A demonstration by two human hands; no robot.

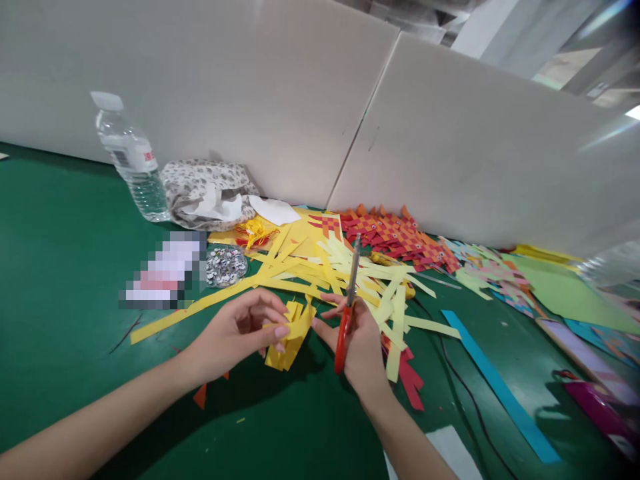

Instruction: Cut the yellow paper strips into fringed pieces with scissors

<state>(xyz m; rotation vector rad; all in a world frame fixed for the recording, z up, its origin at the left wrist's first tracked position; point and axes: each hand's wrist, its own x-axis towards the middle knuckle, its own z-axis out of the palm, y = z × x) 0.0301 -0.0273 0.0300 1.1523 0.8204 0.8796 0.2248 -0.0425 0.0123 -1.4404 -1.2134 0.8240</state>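
My left hand (250, 325) pinches a folded piece of yellow paper strips (293, 343) between thumb and fingers, a little above the green table. In my right hand (363, 343) are scissors (343, 337) with red handles, their blades pointing up and away from me. The right thumb and fingertips are close to the right edge of the yellow piece; whether they touch it I cannot tell. Behind both hands lies a loose heap of yellow and pale-yellow paper strips (397, 303). Red paper strips (413, 383) lie partly hidden beside my right wrist.
A water bottle (133, 163) stands at the left beside a patterned cloth pouch (213, 177). Googly eyes (226, 267) fill a clear container. Red-orange woven paper pieces (395, 233) lie along the white partition (450, 147). A blue strip (500, 387) and a dark cable (465, 383) are at right.
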